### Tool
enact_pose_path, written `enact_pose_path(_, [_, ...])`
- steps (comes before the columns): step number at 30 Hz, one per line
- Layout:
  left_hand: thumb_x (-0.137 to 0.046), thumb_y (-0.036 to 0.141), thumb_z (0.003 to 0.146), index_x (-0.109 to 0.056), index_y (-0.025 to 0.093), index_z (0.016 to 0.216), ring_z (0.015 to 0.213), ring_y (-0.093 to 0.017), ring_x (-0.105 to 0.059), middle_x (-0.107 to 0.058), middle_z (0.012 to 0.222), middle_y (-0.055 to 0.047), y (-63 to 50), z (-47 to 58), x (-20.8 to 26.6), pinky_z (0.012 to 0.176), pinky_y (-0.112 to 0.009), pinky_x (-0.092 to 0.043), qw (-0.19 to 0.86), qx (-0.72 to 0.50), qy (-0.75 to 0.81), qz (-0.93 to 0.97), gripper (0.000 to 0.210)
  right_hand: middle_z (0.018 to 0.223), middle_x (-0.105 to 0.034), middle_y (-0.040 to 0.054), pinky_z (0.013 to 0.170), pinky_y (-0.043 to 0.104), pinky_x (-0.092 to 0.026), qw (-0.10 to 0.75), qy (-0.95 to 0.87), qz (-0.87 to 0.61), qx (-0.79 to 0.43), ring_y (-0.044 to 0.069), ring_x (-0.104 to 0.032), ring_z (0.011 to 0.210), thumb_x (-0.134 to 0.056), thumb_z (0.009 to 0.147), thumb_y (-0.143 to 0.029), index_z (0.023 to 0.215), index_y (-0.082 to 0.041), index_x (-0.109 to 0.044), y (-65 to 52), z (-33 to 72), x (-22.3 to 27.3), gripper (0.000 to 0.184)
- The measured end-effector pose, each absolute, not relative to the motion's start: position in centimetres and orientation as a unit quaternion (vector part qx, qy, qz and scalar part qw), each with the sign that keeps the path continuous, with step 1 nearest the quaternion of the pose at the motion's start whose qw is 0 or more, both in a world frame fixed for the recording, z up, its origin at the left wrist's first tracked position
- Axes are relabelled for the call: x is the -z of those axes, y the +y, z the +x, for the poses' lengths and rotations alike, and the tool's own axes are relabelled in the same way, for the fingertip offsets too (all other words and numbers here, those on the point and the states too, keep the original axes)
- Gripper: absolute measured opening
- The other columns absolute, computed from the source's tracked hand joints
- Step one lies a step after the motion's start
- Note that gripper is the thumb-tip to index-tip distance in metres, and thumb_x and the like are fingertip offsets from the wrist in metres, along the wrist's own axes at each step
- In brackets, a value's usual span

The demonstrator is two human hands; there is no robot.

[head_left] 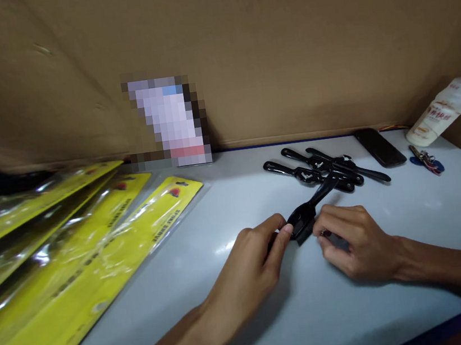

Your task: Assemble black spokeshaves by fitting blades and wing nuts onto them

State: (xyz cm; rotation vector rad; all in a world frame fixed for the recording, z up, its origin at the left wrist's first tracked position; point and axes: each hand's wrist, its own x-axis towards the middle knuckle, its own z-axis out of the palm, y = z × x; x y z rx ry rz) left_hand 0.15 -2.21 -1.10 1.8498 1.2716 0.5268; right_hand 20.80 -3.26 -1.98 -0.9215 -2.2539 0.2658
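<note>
My left hand [266,247] pinches the near end of a black spokeshave [301,217] between thumb and fingers. The tool is tilted, and its far handle reaches up to the other tools. Just right of it, my right hand [356,238] is closed, thumb and fingertips together beside the spokeshave's body. Something small and dark shows at those fingertips, too small to name. Several more black spokeshaves [305,174] lie overlapping on the table behind, with bright metal parts at their middles.
Yellow blister cards [137,235] in clear plastic spread over the left of the grey table [224,190]. A black phone [380,147], a bunch of keys [426,159] and a white bottle [443,110] stand or lie at the back right. A cardboard wall [265,49] rises behind.
</note>
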Motion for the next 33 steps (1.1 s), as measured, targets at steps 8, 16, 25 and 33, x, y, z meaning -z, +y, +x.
enact_pose_path(8, [-0.047,0.052,0.086,-0.043,0.023,0.069,0.037,-0.007,-0.028,-0.033,0.045,0.01,-1.1,-0.4,0.9,0.036,-0.019,-0.022,0.533,-0.178,0.516,0.646,0.034,0.08,-0.064,0.0011,0.059,0.027,-0.042,0.321,-0.87,-0.359,-0.106,0.012,-0.054,0.063,-0.05,0.085,-0.009,0.104,-0.014,-0.061,-3.6,20.9,2.4,0.023])
enact_pose_path(16, [-0.048,0.059,0.084,-0.041,0.023,0.071,0.031,-0.005,-0.029,-0.034,0.039,0.012,-0.2,-0.7,0.0,0.029,-0.015,-0.025,0.586,-0.203,0.52,0.588,0.039,0.08,-0.066,0.0028,0.059,0.028,-0.041,0.264,-0.882,-0.38,-0.09,0.014,-0.055,0.064,-0.046,0.086,-0.011,0.118,-0.013,-0.066,-3.6,21.0,2.4,0.037])
enact_pose_path(25, [-0.047,0.055,0.086,-0.042,0.023,0.069,0.03,-0.005,-0.029,-0.033,0.038,0.012,-0.3,-0.7,0.1,0.03,-0.014,-0.024,0.579,-0.191,0.522,0.596,0.037,0.073,-0.062,0.002,0.055,0.028,-0.035,0.236,-0.89,-0.384,-0.071,0.014,-0.051,0.06,-0.047,0.085,-0.013,0.102,-0.016,-0.073,-3.4,20.9,2.6,0.031])
enact_pose_path(33, [-0.041,0.057,0.09,-0.043,0.024,0.069,0.03,-0.007,-0.025,-0.03,0.038,0.012,-0.1,-0.8,0.4,0.031,-0.019,-0.022,0.585,-0.172,0.522,0.597,0.039,0.073,-0.063,0.0023,0.055,0.028,-0.033,0.237,-0.893,-0.376,-0.068,0.013,-0.049,0.059,-0.046,0.087,-0.013,0.105,-0.014,-0.073,-3.5,21.0,2.4,0.032])
